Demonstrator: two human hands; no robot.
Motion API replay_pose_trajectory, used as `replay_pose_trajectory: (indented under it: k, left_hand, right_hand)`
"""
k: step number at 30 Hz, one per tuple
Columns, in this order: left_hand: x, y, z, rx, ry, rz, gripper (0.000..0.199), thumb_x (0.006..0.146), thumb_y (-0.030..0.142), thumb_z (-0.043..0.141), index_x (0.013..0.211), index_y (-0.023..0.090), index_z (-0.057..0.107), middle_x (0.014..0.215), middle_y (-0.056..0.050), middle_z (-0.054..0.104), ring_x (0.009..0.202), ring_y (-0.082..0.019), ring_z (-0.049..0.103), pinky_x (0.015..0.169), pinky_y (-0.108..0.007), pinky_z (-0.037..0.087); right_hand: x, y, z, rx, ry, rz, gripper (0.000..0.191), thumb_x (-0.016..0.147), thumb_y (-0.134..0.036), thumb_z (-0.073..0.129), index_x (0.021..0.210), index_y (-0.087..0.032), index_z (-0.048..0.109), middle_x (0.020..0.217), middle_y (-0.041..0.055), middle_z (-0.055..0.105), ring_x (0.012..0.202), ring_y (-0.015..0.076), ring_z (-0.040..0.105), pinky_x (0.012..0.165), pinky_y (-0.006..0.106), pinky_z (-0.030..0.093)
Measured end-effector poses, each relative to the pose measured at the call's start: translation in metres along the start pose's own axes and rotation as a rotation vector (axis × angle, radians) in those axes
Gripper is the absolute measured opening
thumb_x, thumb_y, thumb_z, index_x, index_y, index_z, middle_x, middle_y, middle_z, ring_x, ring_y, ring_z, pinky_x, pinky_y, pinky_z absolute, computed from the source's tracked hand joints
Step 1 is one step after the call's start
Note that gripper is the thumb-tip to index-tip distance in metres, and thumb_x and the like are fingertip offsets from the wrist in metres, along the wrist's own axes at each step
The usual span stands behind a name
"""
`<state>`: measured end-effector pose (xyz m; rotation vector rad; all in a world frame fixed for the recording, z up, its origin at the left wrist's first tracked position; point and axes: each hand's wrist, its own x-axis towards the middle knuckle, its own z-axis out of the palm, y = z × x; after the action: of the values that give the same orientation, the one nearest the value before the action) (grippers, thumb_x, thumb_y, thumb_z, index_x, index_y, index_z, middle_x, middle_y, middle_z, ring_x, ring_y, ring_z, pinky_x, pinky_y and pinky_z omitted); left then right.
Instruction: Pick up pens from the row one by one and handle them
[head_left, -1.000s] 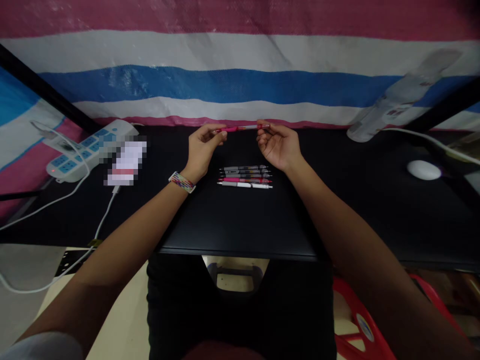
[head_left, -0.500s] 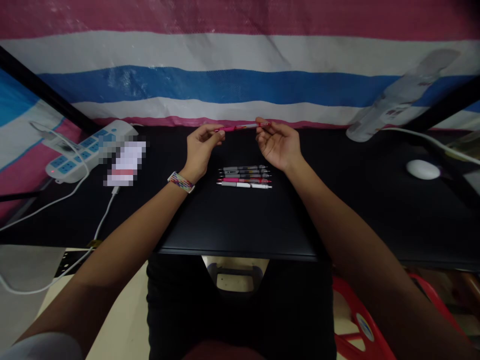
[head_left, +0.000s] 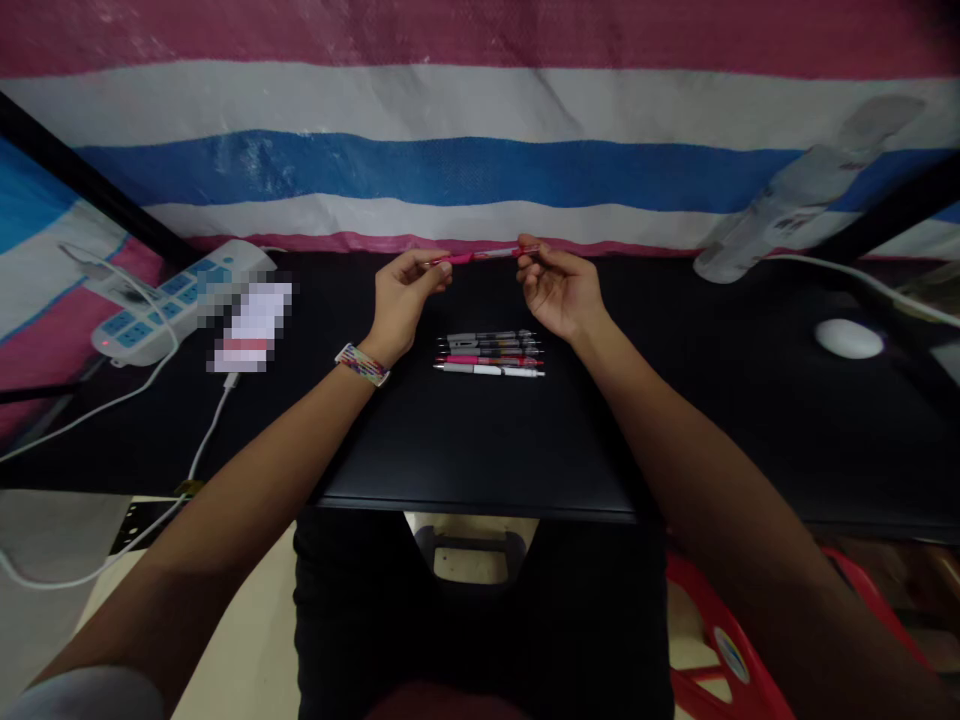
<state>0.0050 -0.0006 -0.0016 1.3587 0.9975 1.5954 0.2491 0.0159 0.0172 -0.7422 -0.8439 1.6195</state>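
A pink and clear pen (head_left: 495, 254) is held level between both hands near the back of the black table. My left hand (head_left: 401, 300), with a colourful woven band at the wrist, pinches its pink end. The fingertips of my right hand (head_left: 564, 290) close on the red end. Below the hands, several pens lie side by side on the table: grey and clear ones (head_left: 491, 344) at the back, a pink and red pen (head_left: 487, 360), and a white and grey pen (head_left: 487, 371) nearest the front.
At the left are a power strip (head_left: 180, 300), a blurred-out phone (head_left: 251, 325) and white cables. A clear bottle (head_left: 780, 205) and a white mouse (head_left: 849, 339) sit at the right. A striped sheet (head_left: 480, 170) hangs behind; a red stool (head_left: 720, 630) is at the lower right.
My right hand has shifted very slightly to the right, its fingers now bent around the pen's red end. The row of pens has not moved.
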Motion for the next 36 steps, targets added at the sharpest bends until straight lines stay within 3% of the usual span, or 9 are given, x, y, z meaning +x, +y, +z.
replay_pose_trajectory:
  k: [7, 14, 21, 27, 32, 36]
  left_hand:
    - [0.001, 0.0, -0.003, -0.008, -0.018, 0.0, 0.015, 0.092, 0.031, 0.092, 0.101, 0.024, 0.083, 0.091, -0.002, 0.081, 0.083, -0.013, 0.078, 0.078, -0.025, 0.062]
    - [-0.002, 0.003, 0.0, -0.019, -0.05, -0.009, 0.022, 0.087, 0.034, 0.097, 0.098, 0.021, 0.083, 0.089, -0.002, 0.08, 0.081, -0.012, 0.076, 0.076, -0.024, 0.062]
    - [-0.002, 0.006, 0.001, -0.007, -0.037, -0.04, 0.023, 0.086, 0.033, 0.097, 0.1, 0.021, 0.083, 0.089, -0.003, 0.081, 0.081, -0.013, 0.077, 0.077, -0.025, 0.063]
    - [-0.004, 0.009, 0.004, 0.019, -0.057, -0.007, 0.025, 0.087, 0.036, 0.098, 0.097, 0.02, 0.082, 0.085, -0.002, 0.08, 0.078, -0.013, 0.076, 0.075, -0.025, 0.062]
    - [-0.006, 0.011, 0.006, 0.056, -0.073, 0.017, 0.019, 0.089, 0.031, 0.096, 0.095, 0.019, 0.082, 0.083, -0.001, 0.079, 0.076, -0.012, 0.074, 0.073, -0.024, 0.06]
    - [-0.007, 0.011, 0.006, 0.06, -0.08, 0.032, 0.015, 0.091, 0.028, 0.094, 0.096, 0.02, 0.083, 0.083, -0.001, 0.079, 0.076, -0.012, 0.073, 0.074, -0.024, 0.061]
  right_hand:
    - [-0.004, 0.001, -0.001, 0.03, -0.048, -0.004, 0.027, 0.101, -0.042, 0.074, 0.116, -0.02, 0.078, 0.096, 0.0055, 0.083, 0.093, 0.019, 0.081, 0.079, 0.024, 0.071]
    - [0.003, 0.002, -0.007, -0.105, -0.034, -0.05, 0.034, 0.097, -0.042, 0.084, 0.124, -0.023, 0.077, 0.089, 0.0025, 0.08, 0.091, 0.0209, 0.082, 0.075, 0.027, 0.072]
    - [-0.001, 0.001, -0.002, -0.183, 0.005, -0.099, 0.029, 0.099, -0.047, 0.082, 0.113, -0.022, 0.078, 0.094, 0.005, 0.081, 0.096, 0.0223, 0.083, 0.074, 0.029, 0.071]
    - [0.002, 0.003, -0.005, -0.14, -0.004, -0.103, 0.027, 0.095, -0.045, 0.083, 0.11, -0.023, 0.079, 0.089, 0.0036, 0.079, 0.09, 0.0206, 0.08, 0.073, 0.028, 0.07]
    - [0.004, 0.003, -0.004, -0.012, 0.071, -0.035, 0.017, 0.099, -0.037, 0.076, 0.107, -0.023, 0.078, 0.087, 0.0029, 0.078, 0.085, 0.0176, 0.078, 0.07, 0.023, 0.069]
    - [0.003, 0.002, -0.005, 0.046, 0.066, -0.007, 0.022, 0.099, -0.037, 0.073, 0.112, -0.021, 0.079, 0.086, 0.0036, 0.078, 0.084, 0.0171, 0.076, 0.071, 0.023, 0.068]
